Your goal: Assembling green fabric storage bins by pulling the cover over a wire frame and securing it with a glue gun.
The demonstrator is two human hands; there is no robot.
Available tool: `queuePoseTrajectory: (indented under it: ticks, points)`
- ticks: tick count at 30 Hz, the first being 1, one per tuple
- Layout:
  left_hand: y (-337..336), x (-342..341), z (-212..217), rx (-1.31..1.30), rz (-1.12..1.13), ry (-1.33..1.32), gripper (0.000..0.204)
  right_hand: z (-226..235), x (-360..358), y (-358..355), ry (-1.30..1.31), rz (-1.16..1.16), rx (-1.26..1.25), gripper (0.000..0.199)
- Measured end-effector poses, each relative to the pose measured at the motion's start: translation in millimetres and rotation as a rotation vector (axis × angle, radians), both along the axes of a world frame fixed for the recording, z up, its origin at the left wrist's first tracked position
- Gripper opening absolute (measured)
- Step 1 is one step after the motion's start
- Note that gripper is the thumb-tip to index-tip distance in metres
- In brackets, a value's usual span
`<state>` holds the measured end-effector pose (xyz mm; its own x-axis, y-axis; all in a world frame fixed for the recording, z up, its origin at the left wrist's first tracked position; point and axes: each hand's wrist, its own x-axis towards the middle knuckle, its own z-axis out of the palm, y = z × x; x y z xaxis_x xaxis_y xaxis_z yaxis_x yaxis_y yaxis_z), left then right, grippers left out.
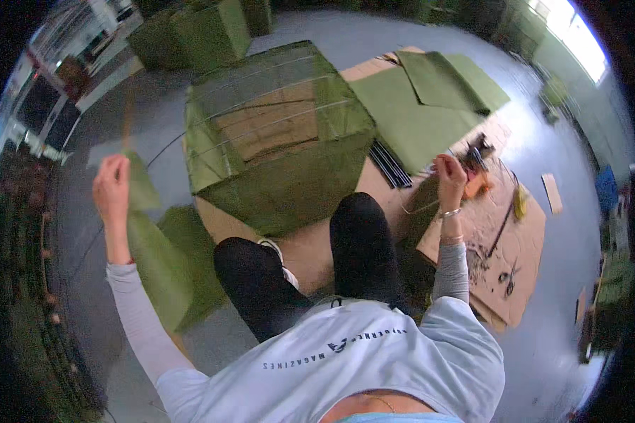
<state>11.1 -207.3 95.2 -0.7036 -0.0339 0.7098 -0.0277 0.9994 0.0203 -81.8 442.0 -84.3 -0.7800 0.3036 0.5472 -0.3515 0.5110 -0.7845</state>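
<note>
Both arms are spread wide. My left hand point(111, 189) is raised at the left with its fingers pinched together; what they hold, if anything, is too small to make out. Green fabric point(152, 257) lies on the floor beside and below it. My right hand point(451, 182) is also closed in a pinch, near an orange-handled tool point(478, 185); its contents cannot be told. Between the hands, before my knees, stands a box-shaped frame point(282, 190) covered in green mesh, with thin rods across its see-through top. Neither hand touches it.
Dark rods point(390, 163) lie right of the frame beside flat green sheets point(416, 116). At the right, a cardboard sheet point(522, 233) carries scissors point(508, 280), a yellow-handled tool point(520, 203) and small dark bits. Green boxes point(212, 35) stand at the back left.
</note>
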Motion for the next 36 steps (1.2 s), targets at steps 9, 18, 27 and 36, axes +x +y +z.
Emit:
queuePoseTrajectory:
  ticks: [9, 18, 27, 36]
  points:
    - [27, -102, -81, 0.354, -0.061, -0.386, 0.05, -106, 57, 185, -0.322, -0.363, -0.402, 0.02]
    - [-41, -153, -121, 0.329, -0.036, -0.638, 0.054, -155, -1, 215, -0.551, -0.548, -0.243, 0.044]
    - [-48, -109, -101, 0.169, 0.132, -0.648, 0.049, -177, -55, 202, -0.547, -0.535, -0.083, 0.051]
    - [60, -113, -92, 0.546, 0.353, -0.654, 0.045, -269, -105, 405, -0.208, 0.286, -0.365, 0.036]
